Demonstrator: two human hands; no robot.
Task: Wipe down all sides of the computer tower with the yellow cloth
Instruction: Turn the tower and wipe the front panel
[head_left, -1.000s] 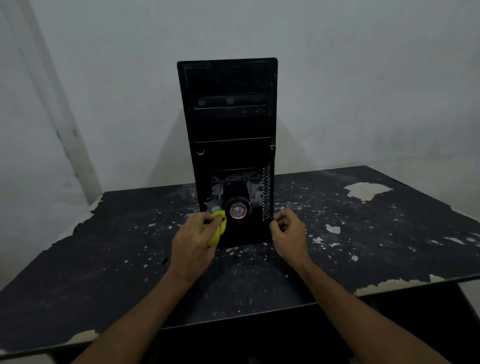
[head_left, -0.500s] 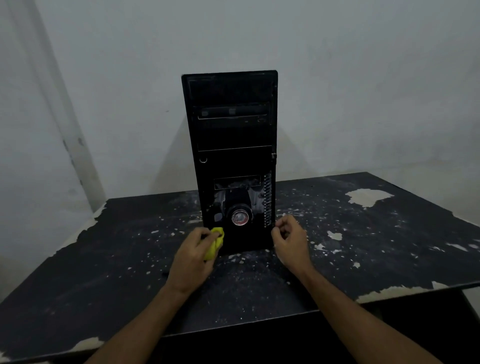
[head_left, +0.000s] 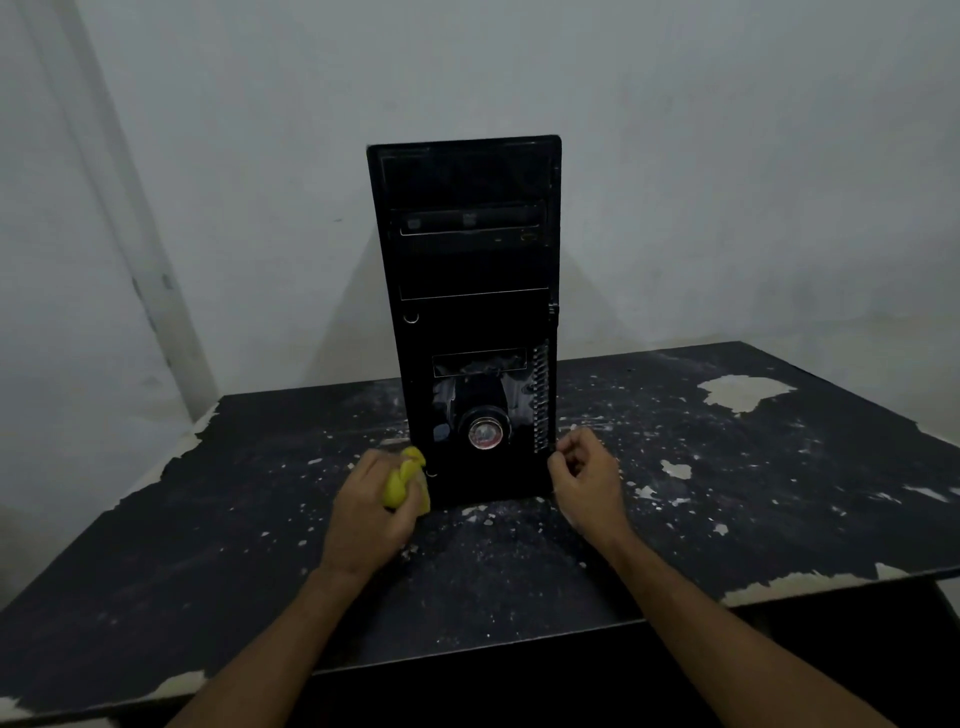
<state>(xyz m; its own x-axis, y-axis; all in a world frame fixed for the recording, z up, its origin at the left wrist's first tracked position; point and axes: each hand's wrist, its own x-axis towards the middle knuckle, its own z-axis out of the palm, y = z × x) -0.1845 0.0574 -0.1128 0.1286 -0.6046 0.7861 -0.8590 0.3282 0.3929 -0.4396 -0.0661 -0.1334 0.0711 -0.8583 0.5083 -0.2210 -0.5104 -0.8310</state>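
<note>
Just beyond your two hands, the upright black metal computer tower (head_left: 470, 291) stands on the chipped dark wooden table (head_left: 727, 493). Your left hand (head_left: 371, 512), with the crumpled yellow cloth (head_left: 408, 478) in it, sits at its lower left corner; your right hand (head_left: 589, 480) at the lower right (contact unclear). The pale plaster wall (head_left: 727, 156) rises behind.

A black plastic front with a dull sheen is seen on the computer tower (head_left: 472, 270). The yellow cloth (head_left: 402, 480) looks soft and crumpled. The table (head_left: 727, 467) is matt black, its coating chipped and rough.
</note>
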